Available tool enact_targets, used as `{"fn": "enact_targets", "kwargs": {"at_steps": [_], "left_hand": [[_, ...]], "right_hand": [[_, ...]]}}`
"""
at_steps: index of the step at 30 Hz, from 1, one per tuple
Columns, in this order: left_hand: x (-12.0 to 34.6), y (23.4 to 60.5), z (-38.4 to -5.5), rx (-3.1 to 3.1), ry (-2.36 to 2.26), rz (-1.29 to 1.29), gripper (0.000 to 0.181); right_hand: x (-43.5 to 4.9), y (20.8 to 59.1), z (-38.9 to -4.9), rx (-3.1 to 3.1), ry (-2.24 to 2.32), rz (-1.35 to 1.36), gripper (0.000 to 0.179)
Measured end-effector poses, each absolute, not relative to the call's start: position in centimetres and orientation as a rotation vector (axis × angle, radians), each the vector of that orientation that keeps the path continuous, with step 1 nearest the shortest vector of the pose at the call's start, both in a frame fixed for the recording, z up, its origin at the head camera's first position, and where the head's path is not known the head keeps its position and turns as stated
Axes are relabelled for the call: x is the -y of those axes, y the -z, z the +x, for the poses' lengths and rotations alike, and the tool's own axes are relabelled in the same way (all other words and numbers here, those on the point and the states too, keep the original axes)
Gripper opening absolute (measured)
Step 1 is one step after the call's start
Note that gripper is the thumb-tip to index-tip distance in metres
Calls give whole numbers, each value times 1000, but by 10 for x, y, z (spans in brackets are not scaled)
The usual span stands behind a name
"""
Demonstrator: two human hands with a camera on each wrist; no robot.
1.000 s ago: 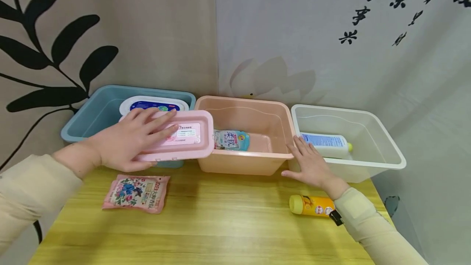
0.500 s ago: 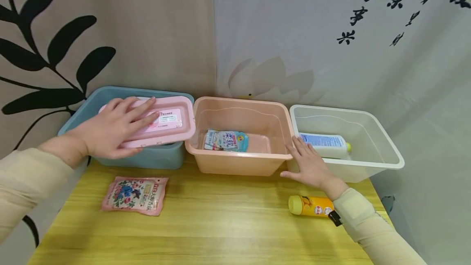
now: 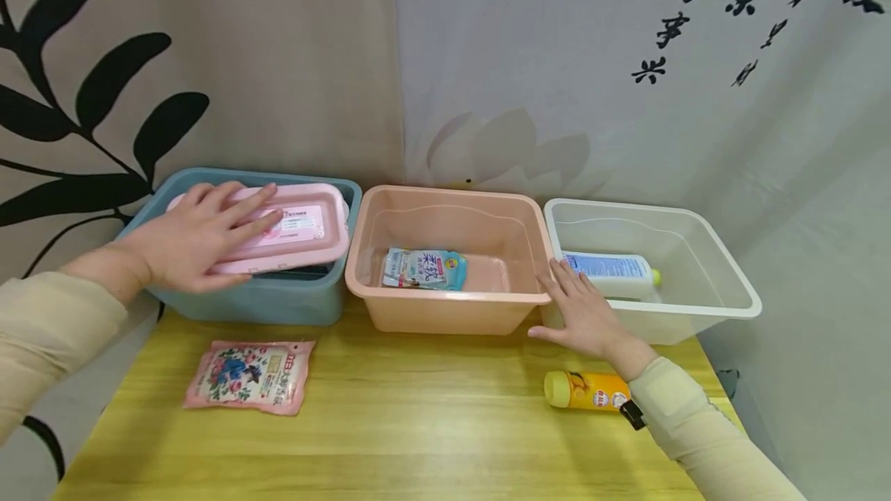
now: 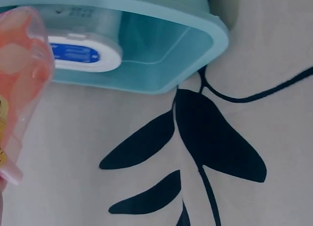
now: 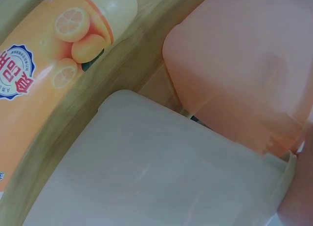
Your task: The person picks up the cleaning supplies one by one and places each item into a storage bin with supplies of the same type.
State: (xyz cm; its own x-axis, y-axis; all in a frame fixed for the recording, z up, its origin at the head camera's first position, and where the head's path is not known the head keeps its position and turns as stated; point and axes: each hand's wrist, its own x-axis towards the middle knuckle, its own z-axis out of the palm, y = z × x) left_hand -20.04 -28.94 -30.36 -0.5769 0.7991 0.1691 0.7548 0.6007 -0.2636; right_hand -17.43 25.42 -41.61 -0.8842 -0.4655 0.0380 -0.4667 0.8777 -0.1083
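In the head view my left hand (image 3: 198,242) holds a pink pack of wipes (image 3: 299,226), fingers spread over its lid and thumb along the near side. The pack is over the blue bin (image 3: 278,304), covering most of its opening. Inside that bin, the left wrist view shows a white tub with a blue label (image 4: 80,52). My right hand (image 3: 581,311) rests with straight fingers at the left rim of the white bin (image 3: 696,304), where the peach bin (image 3: 452,315) adjoins it. An orange bottle with a yellow cap (image 3: 585,390) lies beneath the right wrist.
A blue-and-white packet (image 3: 425,269) lies in the peach bin. The white bin holds a white bottle with a blue label (image 3: 612,275). A pink floral packet (image 3: 250,377) lies on the wooden table (image 3: 431,424) before the blue bin. A printed curtain (image 3: 306,60) hangs behind.
My left hand has carried the pink wipes pack leftward, from the edge between the blue and peach bins to over the blue bin. My right hand has stayed at the white bin.
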Motion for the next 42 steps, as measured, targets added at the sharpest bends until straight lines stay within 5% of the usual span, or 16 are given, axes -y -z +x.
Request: {"fn": "enact_targets", "kwargs": {"at_steps": [42], "left_hand": [[314, 339, -227, 2507, -304, -1478, 82]], "right_hand": [[-253, 417, -175, 3040, -94, 738, 97]]}}
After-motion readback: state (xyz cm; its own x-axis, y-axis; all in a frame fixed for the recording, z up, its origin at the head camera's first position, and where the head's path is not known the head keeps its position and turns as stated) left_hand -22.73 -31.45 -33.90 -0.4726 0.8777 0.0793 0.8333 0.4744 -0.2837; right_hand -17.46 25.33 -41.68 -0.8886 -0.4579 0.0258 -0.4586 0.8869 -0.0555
